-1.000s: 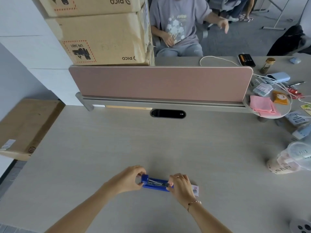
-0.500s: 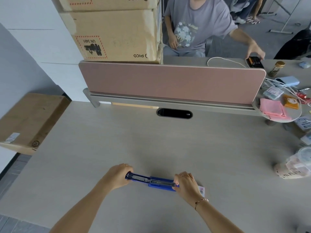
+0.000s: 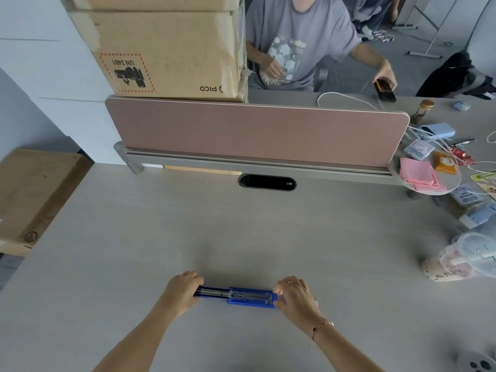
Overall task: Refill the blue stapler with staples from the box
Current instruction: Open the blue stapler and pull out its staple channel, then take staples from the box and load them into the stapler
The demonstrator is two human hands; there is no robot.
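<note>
Nearest, at six o'clock on the pale desk [image 3: 241, 237], the blue stapler [image 3: 251, 298] lies swung open flat; left hand [image 3: 181, 291] and right hand [image 3: 296, 298] pinch its ends. Cluttered items [image 3: 429, 167] at two o'clock; pink divider [image 3: 255, 135] and cardboard boxes [image 3: 171, 52] toward twelve.

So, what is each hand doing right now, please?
Left hand: closed on the left end of the stapler.
Right hand: closed on its right end.

The long blue plastic stapler [image 3: 251, 300] looks smooth and faintly glossy, with a bright metal staple rail [image 3: 230, 293] along its top. It lies on a pale, matt, wood-grain counter [image 3: 268, 237]. Behind stands a matt pink cloth-like divider panel [image 3: 255, 135] and a brown cardboard box [image 3: 171, 52].
</note>
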